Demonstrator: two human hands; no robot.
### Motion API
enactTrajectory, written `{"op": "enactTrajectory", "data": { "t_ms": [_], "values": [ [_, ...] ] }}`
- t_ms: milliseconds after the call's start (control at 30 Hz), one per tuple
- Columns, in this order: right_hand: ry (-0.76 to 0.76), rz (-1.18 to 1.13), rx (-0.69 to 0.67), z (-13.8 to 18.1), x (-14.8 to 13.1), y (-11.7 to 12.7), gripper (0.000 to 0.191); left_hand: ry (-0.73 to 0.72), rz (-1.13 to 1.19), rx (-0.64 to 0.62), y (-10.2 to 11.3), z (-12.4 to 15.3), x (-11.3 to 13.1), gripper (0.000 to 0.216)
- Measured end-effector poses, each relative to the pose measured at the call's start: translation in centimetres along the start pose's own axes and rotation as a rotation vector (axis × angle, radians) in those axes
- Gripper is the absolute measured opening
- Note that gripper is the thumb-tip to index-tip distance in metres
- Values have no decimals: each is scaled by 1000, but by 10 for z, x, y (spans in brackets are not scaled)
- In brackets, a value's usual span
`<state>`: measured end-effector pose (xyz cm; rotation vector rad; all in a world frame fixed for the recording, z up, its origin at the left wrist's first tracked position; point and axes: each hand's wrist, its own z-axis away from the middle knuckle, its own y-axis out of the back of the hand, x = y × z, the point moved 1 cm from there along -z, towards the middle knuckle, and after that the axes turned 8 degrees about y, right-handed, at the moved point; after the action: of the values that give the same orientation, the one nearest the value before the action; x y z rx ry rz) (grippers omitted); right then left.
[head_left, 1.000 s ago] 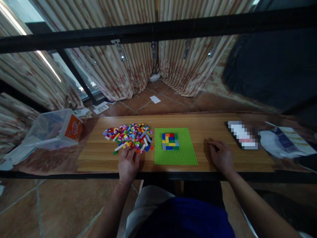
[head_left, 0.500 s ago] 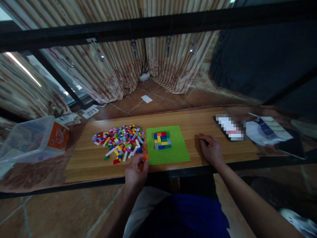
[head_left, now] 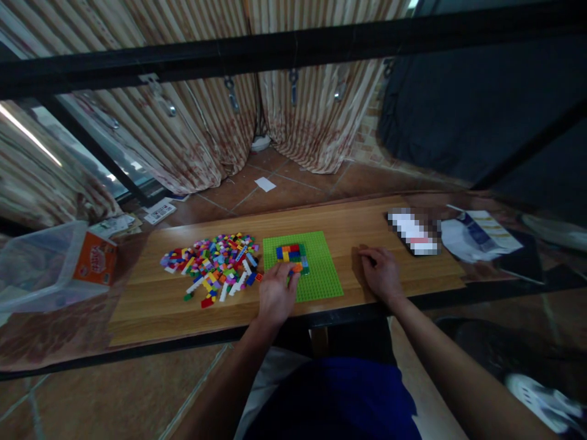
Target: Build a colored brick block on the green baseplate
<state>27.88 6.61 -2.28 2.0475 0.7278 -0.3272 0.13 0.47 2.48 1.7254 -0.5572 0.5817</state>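
Observation:
My left hand (head_left: 277,296) is over the green baseplate (head_left: 326,275), its fingers pinching an orange toy brick (head_left: 298,267). The orange brick is at the block of coloured bricks (head_left: 290,250) built on the plate; whether it touches them I cannot tell. My fingers hide the near left part of that block. To the right of the plate, my right hand (head_left: 381,274) rests on the wooden tabletop (head_left: 351,235) with its fingers curled together; what they hold, if anything, is hidden. A heap of loose bricks (head_left: 220,263) spreads to the left of the plate.
A clear plastic tub (head_left: 41,263) with an orange label stands at the table's left end. On the right lie a phone (head_left: 413,232), its screen blurred out, and a white and blue packet (head_left: 481,235). A dark bar (head_left: 293,52) crosses beyond the table.
My left hand has moved right with the orange brick, from the near edge of the brick heap to the built block on the baseplate. My right hand stays in place; the view has shifted slightly.

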Motion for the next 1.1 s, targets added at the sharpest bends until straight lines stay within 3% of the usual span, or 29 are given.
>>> {"op": "enactTrajectory", "data": {
  "t_ms": [200, 533, 900, 1100],
  "values": [
    [-1, 8, 0, 0, 0, 0, 24, -79, -129, -12, -15, -27, 6, 15],
    [2, 16, -2, 0, 1, 0, 24, -79, -255, -4, -19, -36, 7, 14],
    [-6, 5, -20, 0, 2, -1, 24, -107, -289, 81, -17, -23, 10, 27],
    [3, 5, -3, 1, 3, -1, 24, -174, -439, -3, -20, -11, 16, 33]
  ]
}}
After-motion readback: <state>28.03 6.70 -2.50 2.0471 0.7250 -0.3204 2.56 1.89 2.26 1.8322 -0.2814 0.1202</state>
